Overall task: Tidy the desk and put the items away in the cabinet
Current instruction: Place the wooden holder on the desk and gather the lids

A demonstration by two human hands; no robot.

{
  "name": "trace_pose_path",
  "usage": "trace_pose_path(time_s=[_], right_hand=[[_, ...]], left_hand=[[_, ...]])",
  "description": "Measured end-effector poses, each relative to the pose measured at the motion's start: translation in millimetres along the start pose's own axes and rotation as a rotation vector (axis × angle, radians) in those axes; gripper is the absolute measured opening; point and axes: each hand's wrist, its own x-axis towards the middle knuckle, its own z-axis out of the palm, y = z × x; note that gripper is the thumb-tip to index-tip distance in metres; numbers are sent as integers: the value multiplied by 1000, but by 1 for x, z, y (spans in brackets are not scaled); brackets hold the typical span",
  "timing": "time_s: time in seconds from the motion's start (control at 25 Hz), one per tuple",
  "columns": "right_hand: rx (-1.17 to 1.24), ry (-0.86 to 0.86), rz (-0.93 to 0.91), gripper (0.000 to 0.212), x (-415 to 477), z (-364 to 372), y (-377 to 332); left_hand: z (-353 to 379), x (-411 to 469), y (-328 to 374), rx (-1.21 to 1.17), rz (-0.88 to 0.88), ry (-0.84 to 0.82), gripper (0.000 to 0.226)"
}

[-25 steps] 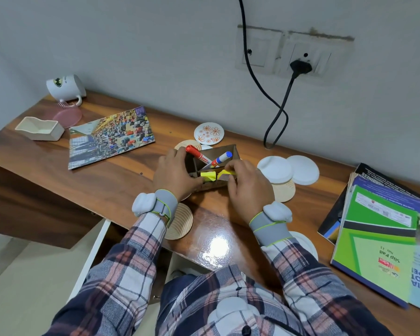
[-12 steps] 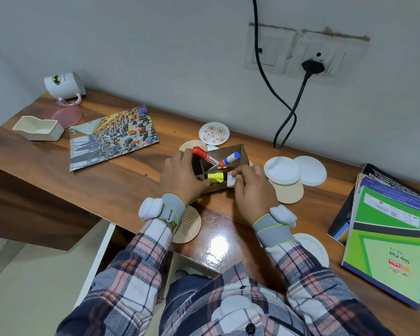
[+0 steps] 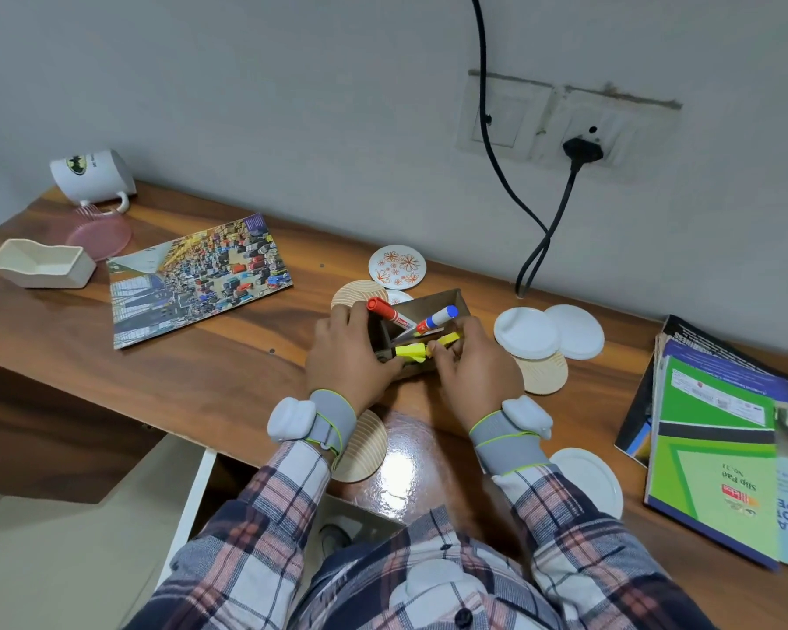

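A small brown cardboard organiser box (image 3: 433, 302) stands on the wooden desk (image 3: 210, 370) in the middle. A red-capped marker (image 3: 385, 310) and a blue-capped marker (image 3: 437, 318) lean inside it. My left hand (image 3: 344, 356) grips the box's left side. My right hand (image 3: 476, 366) pinches a crumpled yellow paper note (image 3: 412, 351) at the box's front compartment. Round coasters lie around the box: a flower-patterned one (image 3: 396, 265), two white ones (image 3: 526, 333), wooden ones (image 3: 544, 372).
A colourful photo print (image 3: 196, 277), a cream tray (image 3: 42, 263), a pink disc (image 3: 99, 234) and a tipped white mug (image 3: 92, 177) lie at the left. Stacked books and pads (image 3: 719, 443) sit at the right. A black cable (image 3: 537, 238) hangs from the wall socket. An open drawer (image 3: 192, 502) shows below.
My right fingers have shifted along the front of the box, working the yellow note. My left hand keeps its hold on the box. The camera has moved slightly.
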Motion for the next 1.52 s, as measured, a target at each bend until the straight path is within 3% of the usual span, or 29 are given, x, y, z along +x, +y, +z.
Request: trace_pose_path(time_s=[0.16,0.68,1.0,1.2,1.4,1.52], right_hand=[[72,-53,29,56,-7,6,-4],[-95,-189,29,27,-23,-3,-1],[-149,-169,83,26,-47,-19,21],[-215,-200,197,40,-70,-18,48],[-120,-159,188,42,-74,-14,54],[-51,-123,179,32,-74,-16,55]], left_hand=[[2,-1,1,-19,14,13,81],[-10,-15,3,-116,112,-33,71],[1,-34,33,-86,187,-123,78],[22,-57,50,-101,241,-170,70],[27,-54,54,-67,224,-151,72],[31,-53,55,-73,233,-131,73]])
